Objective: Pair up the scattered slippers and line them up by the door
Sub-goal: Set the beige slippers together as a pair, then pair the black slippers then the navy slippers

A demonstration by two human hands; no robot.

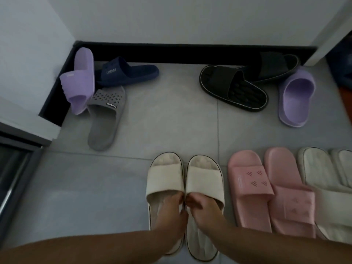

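Holding the left cream slipper by its inner edge just behind the strap, the left hand has its fingers curled round the rim. The right hand pinches the right cream slipper at the same spot, so both hands sit close together, almost touching. The two cream slippers lie side by side and touching at the near middle of the floor, toes pointing far. Just right of them a pink pair lies parallel, and right again a white pair runs partly out of view, blurred.

Six more slippers are scattered farther off. Far left, a purple slipper leans tilted against the black skirting in the corner. It overlaps a navy slipper that lies sideways along the wall. A grey slipper lies on the near side of both, its toe against the purple one. Far right, a near black slipper overlaps a far black slipper that lies by the skirting. A second purple slipper lies right against that far black one — well apart from its mate on the left
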